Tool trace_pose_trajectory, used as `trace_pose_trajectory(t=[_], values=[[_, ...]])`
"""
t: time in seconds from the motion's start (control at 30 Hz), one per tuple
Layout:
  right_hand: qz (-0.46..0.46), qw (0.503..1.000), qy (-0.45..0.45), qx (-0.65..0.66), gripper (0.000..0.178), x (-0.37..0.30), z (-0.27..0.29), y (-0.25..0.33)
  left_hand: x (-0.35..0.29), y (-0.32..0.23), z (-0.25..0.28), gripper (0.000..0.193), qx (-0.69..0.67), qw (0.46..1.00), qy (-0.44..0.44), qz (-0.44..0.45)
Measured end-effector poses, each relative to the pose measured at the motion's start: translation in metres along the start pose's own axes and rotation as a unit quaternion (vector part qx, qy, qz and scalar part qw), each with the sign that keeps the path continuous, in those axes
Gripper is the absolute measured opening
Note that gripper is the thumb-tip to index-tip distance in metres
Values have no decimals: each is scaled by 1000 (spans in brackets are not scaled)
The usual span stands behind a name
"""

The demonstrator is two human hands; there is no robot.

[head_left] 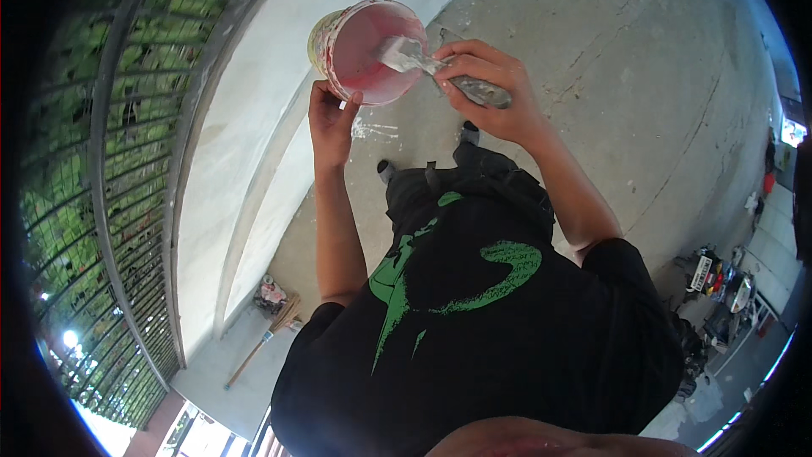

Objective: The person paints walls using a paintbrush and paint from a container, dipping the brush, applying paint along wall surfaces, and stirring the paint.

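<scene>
A small round bucket (381,10) is tilted so that its mouth shows, with pink, paint-smeared inner walls and white and red smears round the rim. My left hand (334,123) grips its lower edge, thumb at the rim and fingers round the outside. In my right hand (499,89) is a paint-spattered paintbrush (480,91), held by its grey handle. The whitish head of the brush reaches over the rim into the bucket's mouth. How much paint lies inside cannot be made out.
Along the left runs a low white wall (241,135) topped by a dark metal railing (106,127), with green plants beyond. White splashes (372,129) mark the concrete floor (592,51) near my feet. A long-handled broom (249,360) lies behind at left; assorted clutter (719,288) stands at right.
</scene>
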State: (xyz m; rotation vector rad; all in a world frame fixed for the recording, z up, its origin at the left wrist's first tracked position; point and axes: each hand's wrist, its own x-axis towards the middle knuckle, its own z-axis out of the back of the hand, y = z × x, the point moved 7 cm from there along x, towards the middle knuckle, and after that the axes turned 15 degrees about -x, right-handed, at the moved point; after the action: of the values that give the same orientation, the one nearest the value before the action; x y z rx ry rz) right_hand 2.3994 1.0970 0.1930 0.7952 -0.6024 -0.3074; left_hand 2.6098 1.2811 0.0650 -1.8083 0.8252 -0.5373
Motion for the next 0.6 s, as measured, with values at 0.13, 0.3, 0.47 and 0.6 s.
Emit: trace_pose_trajectory(t=[0.13,0.3,0.47,0.6], values=[[33,998,-25,-50,21,14,26,-48,24,6,-71,27,-41,999,-5,1],[35,995,-15,-88,21,31,53,-93,54,12,-131,30,3,999,26,-23],[-33,999,24,7,20,59,63,-145,84,36,-154,31,41,999,7,-5],[-35,999,-9,8,18,84,69,-172,120,51,-159,31,47,999,-4,2]])
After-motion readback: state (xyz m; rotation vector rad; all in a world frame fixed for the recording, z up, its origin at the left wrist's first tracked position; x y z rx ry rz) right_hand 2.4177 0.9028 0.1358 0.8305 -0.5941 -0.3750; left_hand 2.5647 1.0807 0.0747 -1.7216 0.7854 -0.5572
